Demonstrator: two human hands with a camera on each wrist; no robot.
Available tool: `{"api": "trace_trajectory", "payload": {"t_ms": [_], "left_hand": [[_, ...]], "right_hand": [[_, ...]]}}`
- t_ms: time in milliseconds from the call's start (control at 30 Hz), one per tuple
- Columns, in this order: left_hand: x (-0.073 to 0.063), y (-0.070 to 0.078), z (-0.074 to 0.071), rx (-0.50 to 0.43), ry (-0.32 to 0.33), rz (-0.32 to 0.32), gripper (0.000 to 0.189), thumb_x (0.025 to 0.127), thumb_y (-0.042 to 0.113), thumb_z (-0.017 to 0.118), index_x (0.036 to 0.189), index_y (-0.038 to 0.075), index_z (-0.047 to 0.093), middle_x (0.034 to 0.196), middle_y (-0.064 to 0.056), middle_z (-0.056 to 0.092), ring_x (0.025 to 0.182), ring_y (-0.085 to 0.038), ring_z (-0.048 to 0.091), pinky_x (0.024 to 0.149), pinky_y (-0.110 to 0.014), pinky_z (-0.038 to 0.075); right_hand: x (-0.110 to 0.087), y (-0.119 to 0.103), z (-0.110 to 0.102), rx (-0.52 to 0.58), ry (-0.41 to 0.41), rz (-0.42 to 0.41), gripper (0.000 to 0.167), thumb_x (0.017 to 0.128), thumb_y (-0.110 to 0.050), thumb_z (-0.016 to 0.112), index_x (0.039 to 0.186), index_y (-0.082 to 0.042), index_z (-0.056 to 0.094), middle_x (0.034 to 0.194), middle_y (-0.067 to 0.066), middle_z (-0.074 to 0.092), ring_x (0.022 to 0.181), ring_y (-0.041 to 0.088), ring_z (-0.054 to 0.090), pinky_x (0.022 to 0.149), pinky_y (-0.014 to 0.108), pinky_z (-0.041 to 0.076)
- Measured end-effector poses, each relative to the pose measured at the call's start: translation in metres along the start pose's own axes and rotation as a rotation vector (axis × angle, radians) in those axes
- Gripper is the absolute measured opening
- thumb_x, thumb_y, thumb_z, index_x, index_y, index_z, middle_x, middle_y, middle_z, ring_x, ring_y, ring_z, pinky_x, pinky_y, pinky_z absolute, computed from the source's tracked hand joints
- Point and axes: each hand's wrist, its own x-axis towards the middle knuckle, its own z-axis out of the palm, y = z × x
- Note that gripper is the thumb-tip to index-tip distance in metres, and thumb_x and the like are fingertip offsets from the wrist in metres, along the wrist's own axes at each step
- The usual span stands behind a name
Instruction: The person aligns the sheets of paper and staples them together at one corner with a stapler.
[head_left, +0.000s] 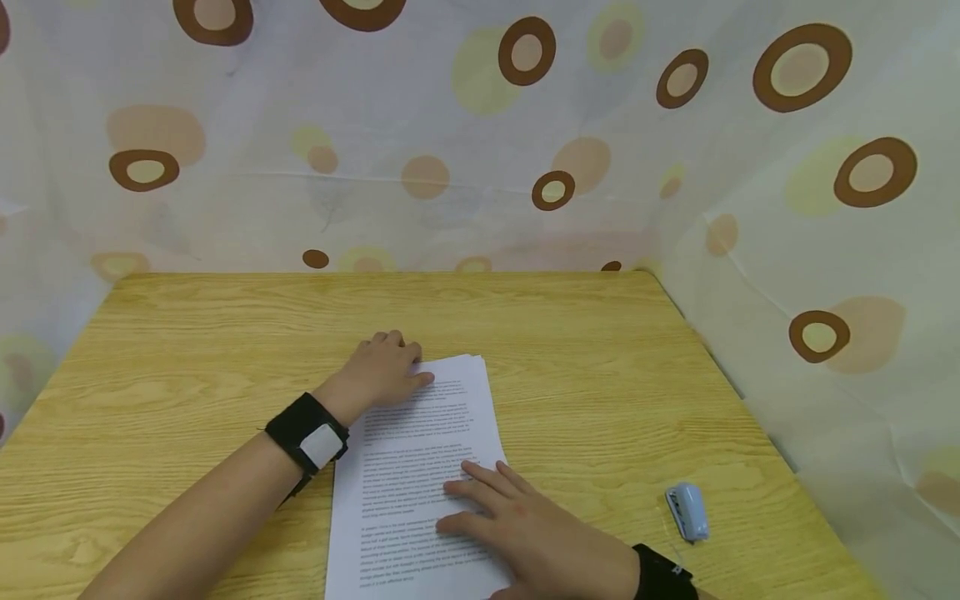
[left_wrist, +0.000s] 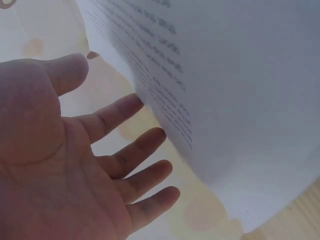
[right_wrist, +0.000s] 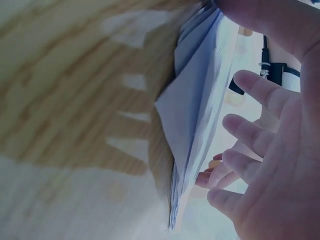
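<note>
A stack of printed paper sheets lies lengthwise on the table in front of me. My left hand is at its far left corner, the thumb over the top sheet. In the left wrist view the fingers of my left hand are spread beside the sheet's edge, fingertips right at it. My right hand spreads over the near right side, fingers extended above the text. The right wrist view shows the stack's layered edge, one corner bent out, beside the extended fingers of my right hand.
A small light-blue stapler lies on the wood-grain table, right of my right hand. A patterned cloth with brown rings hangs behind the table and along its right side.
</note>
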Motion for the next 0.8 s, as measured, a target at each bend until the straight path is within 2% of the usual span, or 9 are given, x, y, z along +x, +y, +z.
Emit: {"api": "trace_trajectory", "payload": {"t_ms": [133,267,467,500,667,800], "left_hand": [[-0.001,-0.003,-0.002,0.003,-0.009,-0.011,0.053,0.103,0.047,0.061,0.132,0.003,0.065,0.139,-0.024,0.058,0.135,-0.044,0.051,0.114,-0.06,0.041],[-0.005,-0.015,-0.004,0.007,-0.007,-0.051,0.052,0.103,0.048,0.059,0.127,0.002,0.066,0.137,-0.024,0.057,0.132,-0.044,0.052,0.112,-0.06,0.042],[-0.009,-0.031,-0.006,-0.007,-0.01,-0.068,0.047,0.104,0.046,0.059,0.116,0.002,0.067,0.13,-0.024,0.059,0.123,-0.042,0.054,0.105,-0.06,0.045],[-0.009,-0.032,-0.006,-0.009,-0.012,-0.066,0.047,0.104,0.046,0.059,0.116,0.001,0.067,0.129,-0.024,0.059,0.122,-0.042,0.054,0.105,-0.06,0.045],[-0.01,-0.034,-0.004,-0.007,-0.013,-0.071,0.053,0.104,0.046,0.059,0.124,-0.003,0.066,0.134,-0.026,0.057,0.127,-0.044,0.053,0.108,-0.06,0.044],[-0.02,-0.036,-0.008,-0.017,0.023,-0.104,0.057,0.103,0.046,0.059,0.131,-0.004,0.063,0.138,-0.028,0.056,0.131,-0.047,0.051,0.11,-0.063,0.042]], "right_hand": [[-0.001,0.001,-0.003,-0.013,0.004,0.002,0.076,0.087,-0.07,0.07,0.151,-0.035,0.049,0.164,-0.001,0.041,0.157,0.033,0.032,0.12,0.062,0.035],[-0.001,0.003,-0.008,-0.024,0.01,0.027,0.082,0.081,-0.07,0.078,0.15,-0.036,0.049,0.164,0.0,0.041,0.158,0.033,0.031,0.118,0.065,0.036],[-0.007,0.005,-0.008,-0.018,-0.011,0.022,0.078,0.085,-0.076,0.068,0.15,-0.036,0.05,0.164,0.0,0.041,0.158,0.034,0.032,0.117,0.066,0.037],[-0.008,0.005,-0.007,-0.019,-0.015,0.026,0.077,0.085,-0.074,0.07,0.15,-0.036,0.05,0.164,0.0,0.041,0.157,0.034,0.032,0.117,0.065,0.037],[-0.007,0.004,-0.007,-0.039,-0.032,0.069,0.084,0.077,-0.059,0.086,0.149,-0.035,0.05,0.165,0.002,0.039,0.158,0.035,0.031,0.118,0.065,0.036],[-0.005,0.005,-0.014,0.012,-0.04,0.11,0.083,0.078,-0.059,0.086,0.149,-0.034,0.051,0.165,0.003,0.041,0.157,0.036,0.032,0.118,0.065,0.036]]}}
